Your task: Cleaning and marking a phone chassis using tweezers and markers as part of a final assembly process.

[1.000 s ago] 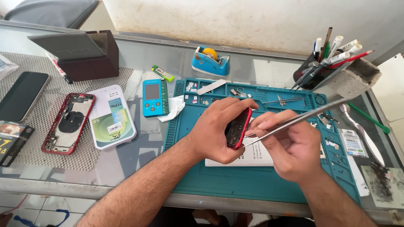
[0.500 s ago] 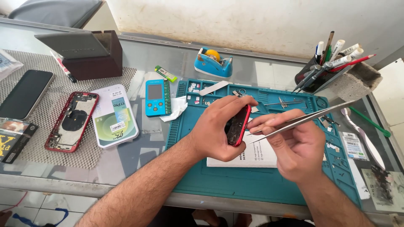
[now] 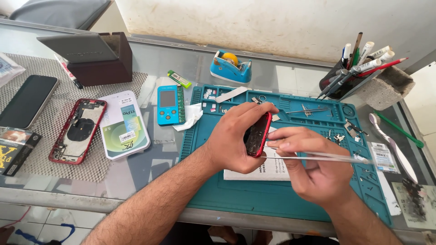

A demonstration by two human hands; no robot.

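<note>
Left hand: the left hand (image 3: 234, 136) is closed around a red phone frame (image 3: 257, 134), fingers curled over its top edge and thumb under it, holding it on edge above the teal work mat (image 3: 236, 190).
Right hand: the right hand (image 3: 313, 170) is pinched together on a pair of slim metal tweezers (image 3: 318, 156), thumb and forefinger pressing the two arms; the tips point toward the left hand and meet the lower edge of the red phone frame.
Red phone frame: it stands tilted between the two hands, its dark inner face turned toward the right hand.
Under the hands: a white printed sheet (image 3: 274, 170) lies on the mat, partly covered by both hands.
Beyond the fingers: small screws and metal parts (image 3: 313, 110) sit in the mat's upper compartments, just past the right hand's knuckles.
Left of the left hand: a blue handheld tester (image 3: 167, 104) and a crumpled white tissue (image 3: 190, 115) lie near the mat's edge; further out, a white and green package (image 3: 123, 124) and an opened red phone body (image 3: 78, 130) rest on a grey mesh pad (image 3: 41, 136).
Far side of the table: a blue tape dispenser (image 3: 230, 67) stands well beyond the hands.
Right of the right hand: a black pen holder (image 3: 345, 79) full of tools, well apart.
</note>
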